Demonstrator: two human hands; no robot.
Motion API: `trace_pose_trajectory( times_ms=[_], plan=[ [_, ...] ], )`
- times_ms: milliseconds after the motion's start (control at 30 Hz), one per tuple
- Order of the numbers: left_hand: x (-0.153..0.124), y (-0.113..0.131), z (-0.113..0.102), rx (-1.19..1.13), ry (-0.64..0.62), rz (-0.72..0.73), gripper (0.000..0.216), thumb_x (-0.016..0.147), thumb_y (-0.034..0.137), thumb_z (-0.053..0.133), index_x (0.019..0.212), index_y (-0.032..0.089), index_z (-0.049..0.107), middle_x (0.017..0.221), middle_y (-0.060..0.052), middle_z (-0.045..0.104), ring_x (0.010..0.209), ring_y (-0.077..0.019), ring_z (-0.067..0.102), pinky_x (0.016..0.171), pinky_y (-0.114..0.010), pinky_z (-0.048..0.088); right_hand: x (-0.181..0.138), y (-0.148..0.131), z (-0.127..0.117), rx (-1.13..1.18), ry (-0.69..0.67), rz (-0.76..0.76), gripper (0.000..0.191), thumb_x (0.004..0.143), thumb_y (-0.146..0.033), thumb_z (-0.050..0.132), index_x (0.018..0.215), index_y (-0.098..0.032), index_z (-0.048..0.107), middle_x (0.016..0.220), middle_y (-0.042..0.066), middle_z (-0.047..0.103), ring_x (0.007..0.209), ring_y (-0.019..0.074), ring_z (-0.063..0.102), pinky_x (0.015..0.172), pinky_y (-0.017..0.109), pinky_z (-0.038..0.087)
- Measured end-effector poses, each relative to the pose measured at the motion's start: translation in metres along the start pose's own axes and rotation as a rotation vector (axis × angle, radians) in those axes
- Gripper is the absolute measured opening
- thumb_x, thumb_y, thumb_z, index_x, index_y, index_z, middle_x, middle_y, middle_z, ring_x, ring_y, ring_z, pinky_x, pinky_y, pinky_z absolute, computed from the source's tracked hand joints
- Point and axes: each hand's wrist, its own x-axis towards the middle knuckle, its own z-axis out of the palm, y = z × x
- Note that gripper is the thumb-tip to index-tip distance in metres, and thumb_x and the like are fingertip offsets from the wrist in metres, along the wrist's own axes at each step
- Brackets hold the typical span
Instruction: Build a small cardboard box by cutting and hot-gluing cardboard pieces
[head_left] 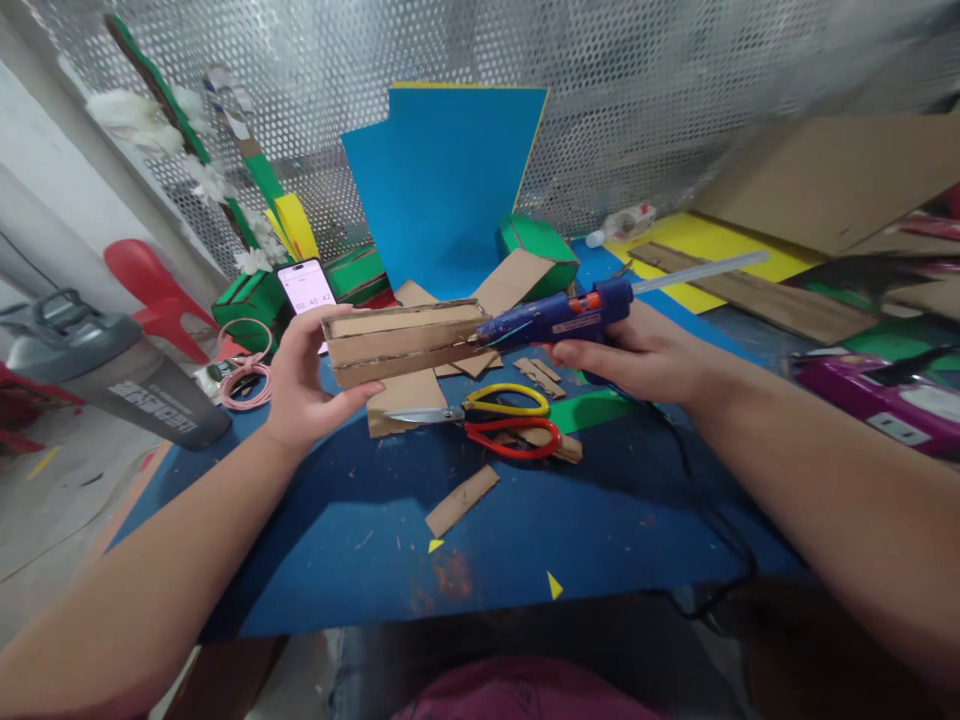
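Note:
My left hand (pixel 300 370) grips a narrow cardboard box (pixel 401 345) by its left end, thumb along the lower edge, and holds it above the table. Closed around the handle of a blue hot glue gun (pixel 559 318) is my right hand (pixel 634 350). The gun's nozzle meets the right end of the box, touching or very close to it. A clear glue stick (pixel 701 270) juts from the gun's back. Below them lie scissors (pixel 491 415) with one yellow and one red handle, among cardboard scraps (pixel 461 500).
A shaker bottle (pixel 124 365) and a lit phone (pixel 306 285) stand at the left. Blue board (pixel 457 180) leans against the perforated metal wall. Green boxes (pixel 540 250) sit behind. A purple power strip (pixel 877 400) is at the right. The gun's black cord (pixel 720 520) hangs over the front edge.

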Motion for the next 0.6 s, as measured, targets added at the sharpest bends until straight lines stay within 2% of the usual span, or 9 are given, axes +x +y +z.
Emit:
trace_pose_trajectory(
  times_ms=[133,233,333,467,600],
  plan=[
    [0.001,-0.006,-0.006,-0.001,-0.001,-0.011,0.088,0.069,0.085,0.09,0.132,0.031,0.063,0.122,-0.01,0.071,0.114,-0.0344,0.073,0.1,-0.054,0.064,0.001,0.001,-0.001,0.024,0.005,-0.007,0.048,0.099,-0.069,0.07,0.102,-0.022,0.078,0.081,0.004,0.071,0.073,0.0207,0.063,0.069,0.035,0.061],
    [0.002,-0.009,-0.01,0.003,0.014,-0.033,0.089,0.067,0.089,0.089,0.13,0.032,0.062,0.122,-0.009,0.071,0.115,-0.0342,0.073,0.101,-0.055,0.064,0.002,-0.002,-0.003,0.089,0.043,-0.003,0.045,0.097,-0.067,0.074,0.099,-0.023,0.077,0.085,0.005,0.074,0.081,0.0232,0.07,0.08,0.039,0.066],
    [0.005,-0.007,-0.012,0.013,0.037,0.01,0.081,0.074,0.084,0.087,0.131,0.032,0.064,0.122,-0.007,0.071,0.115,-0.0319,0.072,0.097,-0.053,0.065,0.003,-0.003,-0.005,0.096,0.028,0.006,0.043,0.096,-0.066,0.076,0.094,-0.023,0.074,0.084,0.005,0.074,0.09,0.0271,0.075,0.09,0.044,0.068],
    [0.007,-0.005,-0.014,-0.022,0.015,0.142,0.07,0.086,0.069,0.087,0.141,0.031,0.065,0.125,-0.006,0.071,0.11,-0.0266,0.073,0.091,-0.048,0.065,0.003,0.001,-0.009,0.087,0.037,-0.008,0.043,0.096,-0.067,0.075,0.095,-0.024,0.076,0.082,0.005,0.075,0.093,0.0287,0.076,0.094,0.046,0.068],
    [0.006,-0.007,-0.011,-0.053,0.059,0.115,0.075,0.084,0.074,0.087,0.143,0.033,0.065,0.127,-0.004,0.072,0.111,-0.0264,0.072,0.09,-0.047,0.064,0.002,0.006,-0.013,0.017,0.059,-0.006,0.041,0.096,-0.065,0.075,0.095,-0.024,0.076,0.085,0.006,0.076,0.094,0.0296,0.075,0.097,0.048,0.065]
  ],
)
